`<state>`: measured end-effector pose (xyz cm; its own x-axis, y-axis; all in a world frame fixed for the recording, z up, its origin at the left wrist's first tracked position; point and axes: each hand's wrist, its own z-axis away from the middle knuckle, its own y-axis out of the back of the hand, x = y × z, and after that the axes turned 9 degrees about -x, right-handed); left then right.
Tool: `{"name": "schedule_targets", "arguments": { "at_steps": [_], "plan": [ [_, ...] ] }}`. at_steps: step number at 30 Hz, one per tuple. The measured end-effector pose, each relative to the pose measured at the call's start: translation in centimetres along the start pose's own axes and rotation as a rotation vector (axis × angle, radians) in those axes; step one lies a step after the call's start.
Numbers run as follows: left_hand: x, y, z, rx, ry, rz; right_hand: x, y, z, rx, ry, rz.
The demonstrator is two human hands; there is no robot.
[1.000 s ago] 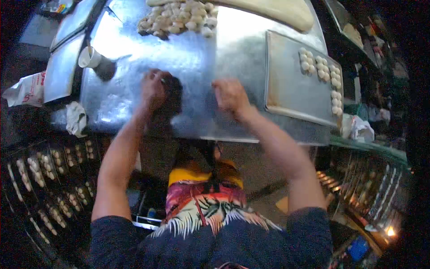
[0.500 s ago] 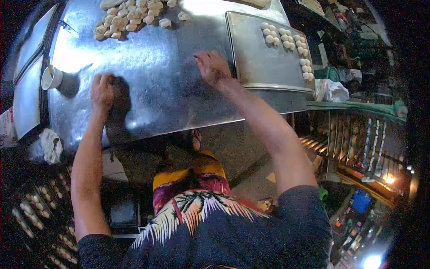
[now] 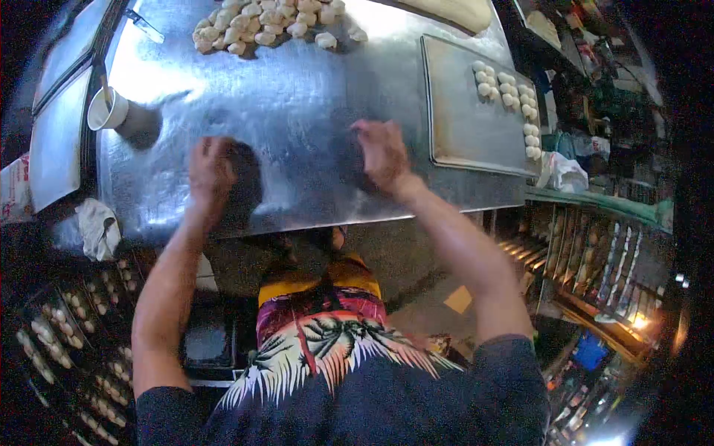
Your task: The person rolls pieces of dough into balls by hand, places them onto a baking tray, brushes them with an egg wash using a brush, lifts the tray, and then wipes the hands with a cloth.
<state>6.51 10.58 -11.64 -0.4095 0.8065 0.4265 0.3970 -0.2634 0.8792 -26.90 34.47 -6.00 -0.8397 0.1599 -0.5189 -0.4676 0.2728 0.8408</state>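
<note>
My left hand (image 3: 212, 175) is over the metal table (image 3: 297, 156), its fingers curled downward; what lies under them, if anything, is hidden. Farther right, my right hand (image 3: 383, 156) is bent over the same surface, thumb side toward the left, and its palm is out of sight. A pile of dough pieces (image 3: 256, 22) lies beyond both hands at the far side, with a couple of loose pieces at its right. To the right of my right hand sits a metal tray (image 3: 468, 134) bearing small dough balls (image 3: 508, 89) in clusters.
A white cup (image 3: 108, 109) with a handle sticking out stands at the left. Near it are a scraper (image 3: 145, 26), flat trays (image 3: 59, 141) and a crumpled white cloth (image 3: 98, 229). A long dough slab (image 3: 454, 11) lies at the back. Racks of dough pieces flank the table below.
Since half a second ago the view has shifted, so table and tray appear farther right and lower. My right hand is nearer the table's front edge, and my fingers have changed pose.
</note>
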Motion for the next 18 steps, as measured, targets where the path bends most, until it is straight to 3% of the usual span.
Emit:
{"name": "schedule_targets", "arguments": {
  "at_steps": [2, 3, 6, 7, 10, 12, 18],
  "plan": [
    [4.9, 2.0, -2.9, -0.025, -0.090, 0.016, -0.7, -0.7, -1.3, -0.130, 0.005, 0.035],
    [6.0, 3.6, -4.7, -0.017, -0.140, 0.015, 0.4, -0.4, -3.3, -0.081, 0.083, 0.101],
    [2.4, 4.9, -8.3, -0.261, -0.067, 0.260, 1.1, 1.6, -7.4, -0.075, -0.075, 0.209],
    [1.8, 4.9, -7.4, -0.290, -0.028, 0.272, 1.8, 1.3, -6.8, 0.024, 0.032, 0.163],
    [-0.3, 2.2, -4.4, 0.041, 0.026, -0.005, -0.1, 0.1, -2.1, 0.085, 0.019, 0.087],
    [4.3, 1.8, -3.0, 0.090, -0.035, -0.002, -1.5, -0.4, -2.6, 0.055, 0.091, 0.051],
    [1.3, 4.0, -10.1, -0.086, -0.116, 0.121, 3.7, 0.6, -9.7, 0.041, 0.093, 0.266]
  ]
}}
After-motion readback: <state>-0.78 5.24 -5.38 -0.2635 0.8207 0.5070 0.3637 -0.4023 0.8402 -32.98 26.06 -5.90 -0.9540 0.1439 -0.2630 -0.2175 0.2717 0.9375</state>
